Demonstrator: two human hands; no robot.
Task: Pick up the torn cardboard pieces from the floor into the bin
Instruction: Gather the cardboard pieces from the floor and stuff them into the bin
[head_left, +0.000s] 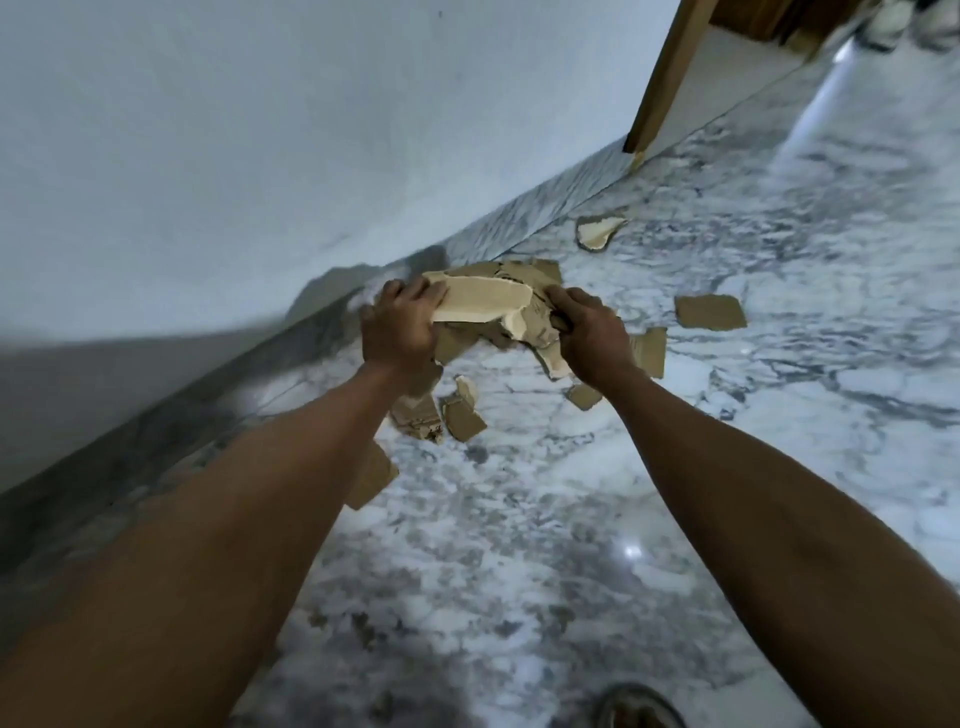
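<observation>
Both hands hold a bundle of torn brown cardboard pieces (488, 306) above the marble floor. My left hand (397, 330) grips the bundle's left end. My right hand (592, 332) grips its right end. More torn pieces lie on the floor: a curled one (597, 232) near the wall, a flat square one (710, 312) to the right, small scraps (462, 415) under my hands and one (376, 475) beside my left forearm. No bin is in view.
A white wall (260, 130) with a marble skirting runs along the left. A wooden door frame (665, 78) stands at the top right. The marble floor (519, 545) stretches toward me. A dark round thing (636, 709) shows at the bottom edge.
</observation>
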